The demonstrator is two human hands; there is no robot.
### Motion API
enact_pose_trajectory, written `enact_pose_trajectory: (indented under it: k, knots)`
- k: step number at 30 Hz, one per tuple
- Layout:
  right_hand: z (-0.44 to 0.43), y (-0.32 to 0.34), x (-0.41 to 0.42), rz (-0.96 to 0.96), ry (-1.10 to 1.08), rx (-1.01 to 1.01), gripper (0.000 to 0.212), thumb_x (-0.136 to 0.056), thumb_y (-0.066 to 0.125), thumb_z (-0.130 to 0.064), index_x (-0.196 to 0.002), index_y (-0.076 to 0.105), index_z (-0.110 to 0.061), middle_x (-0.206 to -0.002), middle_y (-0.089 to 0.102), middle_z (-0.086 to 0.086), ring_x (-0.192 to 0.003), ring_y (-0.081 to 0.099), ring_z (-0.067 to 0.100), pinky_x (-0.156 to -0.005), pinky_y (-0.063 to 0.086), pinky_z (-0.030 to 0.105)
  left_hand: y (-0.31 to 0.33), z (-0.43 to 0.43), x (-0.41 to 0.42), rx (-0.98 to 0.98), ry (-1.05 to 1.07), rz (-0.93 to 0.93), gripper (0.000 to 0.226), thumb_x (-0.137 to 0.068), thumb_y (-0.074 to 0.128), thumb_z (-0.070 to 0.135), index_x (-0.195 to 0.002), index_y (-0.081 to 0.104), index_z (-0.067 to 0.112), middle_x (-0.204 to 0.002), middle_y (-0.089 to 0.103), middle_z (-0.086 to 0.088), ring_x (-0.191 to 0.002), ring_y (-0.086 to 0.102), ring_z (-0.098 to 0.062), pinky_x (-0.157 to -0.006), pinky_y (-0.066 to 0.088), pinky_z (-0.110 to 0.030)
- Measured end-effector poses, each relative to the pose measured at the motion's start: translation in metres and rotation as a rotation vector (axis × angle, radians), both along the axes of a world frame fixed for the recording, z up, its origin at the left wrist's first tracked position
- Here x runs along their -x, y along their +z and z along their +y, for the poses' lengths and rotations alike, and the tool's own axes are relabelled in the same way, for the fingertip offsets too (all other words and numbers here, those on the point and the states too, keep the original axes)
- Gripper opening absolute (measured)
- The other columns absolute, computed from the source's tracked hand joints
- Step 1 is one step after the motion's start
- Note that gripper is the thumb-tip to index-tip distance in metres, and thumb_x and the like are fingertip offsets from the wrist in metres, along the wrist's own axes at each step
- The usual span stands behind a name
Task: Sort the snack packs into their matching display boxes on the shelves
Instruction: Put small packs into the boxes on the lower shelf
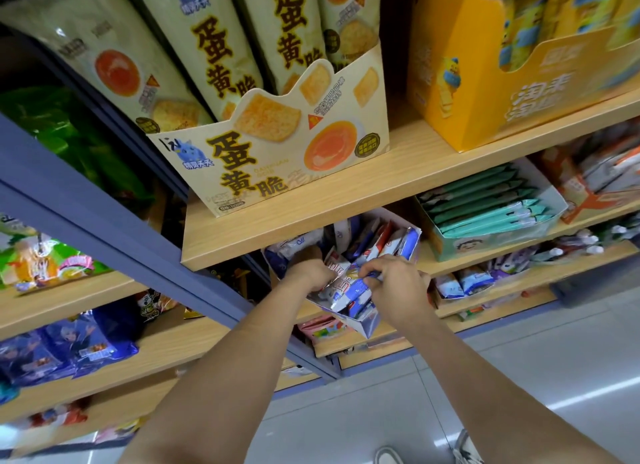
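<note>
The right grip (398, 283) pinched a blue-and-white snack pack (349, 288) over the front of a blue-and-white display box (365, 325), which sat tilted just under a wooden shelf (346, 217). The left grip (311, 273) was curled at the box's left rim among the packs. Whether it held one could not be told.

blue-white snack packs (349, 287), mint packs (491, 207), yellow box (460, 82)
</note>
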State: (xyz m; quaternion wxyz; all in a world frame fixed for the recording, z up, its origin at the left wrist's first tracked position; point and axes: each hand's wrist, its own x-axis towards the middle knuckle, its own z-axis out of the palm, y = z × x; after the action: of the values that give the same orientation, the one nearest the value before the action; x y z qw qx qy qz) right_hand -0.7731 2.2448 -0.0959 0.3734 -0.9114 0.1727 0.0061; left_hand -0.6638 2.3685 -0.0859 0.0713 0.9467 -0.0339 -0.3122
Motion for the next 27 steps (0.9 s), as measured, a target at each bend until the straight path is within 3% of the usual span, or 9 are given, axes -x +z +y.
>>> enact_pose_trajectory:
  k: [3,7,9,13,18,21,24,27]
  knots:
    - [0.001,0.001,-0.002,-0.031,-0.021,-0.061,0.023,-0.095,0.062,-0.014,-0.083,0.064,-0.033,-0.101,0.055,-0.012,-0.107,0.05,0.013,-0.096,0.037,0.042,-0.002,0.005,0.001,0.003,-0.026,-0.188,0.03,-0.089,0.069,0.039,-0.086,0.064,0.01,-0.099,0.069,-0.011,-0.09,0.066,-0.026,-0.072,0.049,-0.03]
    - [-0.001,0.004,-0.004,-0.044,-0.037,-0.13,0.036,-0.095,0.059,-0.008,-0.072,0.054,-0.036,-0.099,0.052,-0.011,-0.102,0.056,0.019,-0.094,0.04,0.043,0.012,0.012,0.016,-0.028,-0.157,-0.468,0.027,-0.089,0.063,0.033,-0.114,0.067,0.025,-0.115,0.067,-0.005,-0.104,0.064,-0.027,-0.075,0.047,-0.028]
    - [-0.002,0.003,-0.006,-0.009,-0.029,-0.09,0.031,-0.096,0.056,-0.009,-0.08,0.058,-0.034,-0.102,0.052,-0.01,-0.103,0.055,0.02,-0.086,0.033,0.038,0.022,0.02,0.021,-0.063,-0.161,-0.557,0.026,-0.087,0.061,0.037,-0.11,0.068,0.026,-0.107,0.067,-0.002,-0.099,0.064,-0.025,-0.068,0.044,-0.025]
    - [0.001,0.007,-0.01,0.033,-0.009,-0.028,0.029,-0.098,0.052,-0.009,-0.086,0.062,-0.034,-0.099,0.05,-0.011,-0.107,0.052,0.019,-0.085,0.03,0.038,0.029,0.034,0.026,-0.015,-0.135,-0.495,0.031,-0.087,0.061,0.052,-0.092,0.067,0.022,-0.086,0.066,0.001,-0.087,0.065,-0.024,-0.066,0.051,-0.029]
    - [0.007,0.008,-0.009,0.02,0.053,0.093,0.031,-0.099,0.049,-0.014,-0.112,0.066,-0.037,-0.118,0.063,-0.009,-0.125,0.041,0.016,-0.09,0.026,0.043,0.014,0.033,0.039,0.31,-0.046,-0.415,0.039,-0.086,0.066,0.052,-0.115,0.069,0.025,-0.095,0.074,0.005,-0.087,0.068,-0.014,-0.076,0.056,-0.032]
    - [0.009,0.0,-0.007,-0.007,0.13,0.161,0.043,-0.098,0.049,-0.013,-0.132,0.057,-0.039,-0.126,0.062,-0.012,-0.131,0.034,0.013,-0.093,0.024,0.042,0.005,0.034,0.044,0.253,-0.138,-0.447,0.035,-0.092,0.06,0.045,-0.123,0.063,0.03,-0.103,0.074,0.005,-0.094,0.068,-0.018,-0.078,0.056,-0.036]
    - [0.005,-0.008,0.002,-0.245,0.032,-0.015,0.042,-0.096,0.052,-0.007,-0.129,0.062,-0.029,-0.129,0.058,-0.006,-0.128,0.04,0.017,-0.099,0.034,0.043,0.001,0.032,0.044,0.151,-0.235,-0.491,0.034,-0.095,0.055,0.041,-0.127,0.059,0.029,-0.107,0.072,-0.001,-0.097,0.067,-0.025,-0.08,0.055,-0.038]
    - [0.0,-0.013,0.021,-0.43,-0.271,-0.211,0.042,-0.09,0.063,-0.001,-0.129,0.06,-0.017,-0.119,0.043,0.001,-0.111,0.049,0.021,-0.094,0.048,0.036,0.002,0.033,0.045,0.257,-0.143,-0.605,0.033,-0.095,0.056,0.035,-0.124,0.065,0.022,-0.1,0.073,-0.005,-0.093,0.066,-0.026,-0.082,0.054,-0.035]
